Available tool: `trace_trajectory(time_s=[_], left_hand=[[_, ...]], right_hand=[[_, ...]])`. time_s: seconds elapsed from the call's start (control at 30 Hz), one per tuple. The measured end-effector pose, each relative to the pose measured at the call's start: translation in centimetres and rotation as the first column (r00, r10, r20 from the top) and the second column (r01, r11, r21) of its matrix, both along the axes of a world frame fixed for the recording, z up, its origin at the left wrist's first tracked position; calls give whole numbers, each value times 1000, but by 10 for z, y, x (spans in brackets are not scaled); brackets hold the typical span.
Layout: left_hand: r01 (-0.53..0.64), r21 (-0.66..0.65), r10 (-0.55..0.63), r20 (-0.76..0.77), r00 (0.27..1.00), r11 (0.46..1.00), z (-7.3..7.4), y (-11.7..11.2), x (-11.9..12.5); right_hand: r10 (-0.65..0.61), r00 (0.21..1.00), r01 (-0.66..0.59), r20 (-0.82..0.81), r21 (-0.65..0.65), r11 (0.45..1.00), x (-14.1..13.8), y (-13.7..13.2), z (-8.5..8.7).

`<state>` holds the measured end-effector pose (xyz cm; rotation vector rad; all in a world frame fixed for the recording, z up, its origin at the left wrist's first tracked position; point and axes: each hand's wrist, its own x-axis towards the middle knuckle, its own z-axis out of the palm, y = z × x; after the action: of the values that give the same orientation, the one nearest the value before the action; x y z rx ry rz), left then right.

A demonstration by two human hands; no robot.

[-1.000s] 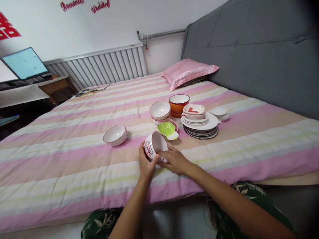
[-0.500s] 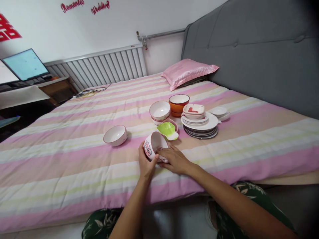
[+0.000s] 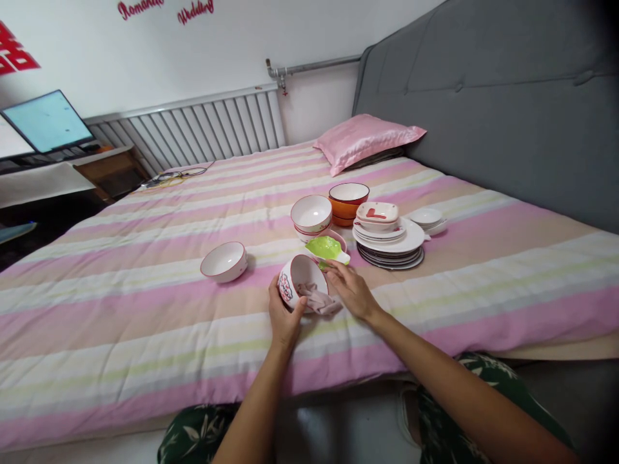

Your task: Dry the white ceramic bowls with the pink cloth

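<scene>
Two red wall scripts at 11 o'clock from the held bowl read "Romantic", slightly blurred, and "Wedding". Held bowl: glossy white, red-rimmed, flower-printed, tilted, mouth toward 3 o'clock, at the near side of the striped bedspread. Left hand: fingers and thumb clasp the bowl wall. Right hand: fingers extended, close together, beside the rim; grip cannot be told. Crumpled pinkish cloth: at the mouth. Green leaf-shaped dish: 1 o'clock. Stacked plates: 2 o'clock.
</scene>
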<state>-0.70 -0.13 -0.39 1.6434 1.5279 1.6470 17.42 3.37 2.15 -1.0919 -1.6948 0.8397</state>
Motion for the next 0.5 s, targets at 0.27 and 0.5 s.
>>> trace_trajectory(time_s=[0.27, 0.5], left_hand=[[17, 4, -17, 12, 1000, 1000, 2, -1, 1], [24, 2, -24, 25, 999, 1000, 1, -1, 0]], right_hand=[[-131, 981, 126, 146, 42, 991, 1, 4, -4], [-207, 976, 206, 69, 31, 978, 3, 11, -10]])
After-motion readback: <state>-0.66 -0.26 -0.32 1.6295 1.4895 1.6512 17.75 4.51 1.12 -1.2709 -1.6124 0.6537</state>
